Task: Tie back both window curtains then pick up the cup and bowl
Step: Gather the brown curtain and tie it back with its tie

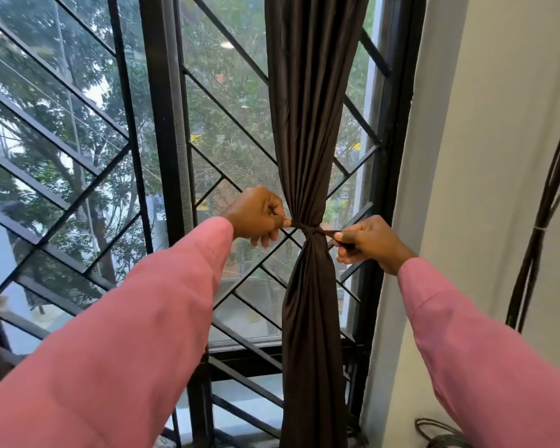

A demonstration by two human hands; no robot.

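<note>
I see the dark curtain [311, 124] hanging in front of the window grille [162, 124], just left of the wall [485, 124], w/ its folds gathered to a narrow waist at mid-height. A thin tie strip [307, 228] of matching dark cloth wraps that waist. Curtain pos.: btwn both hands. The left hand [256, 216], just left of the waist, has its fingers curled and pinches the strip's left end. The right hand [369, 244], just right and slightly lower, has its fingers curled and pinches the right end. The strip runs taut hand to hand.
</note>
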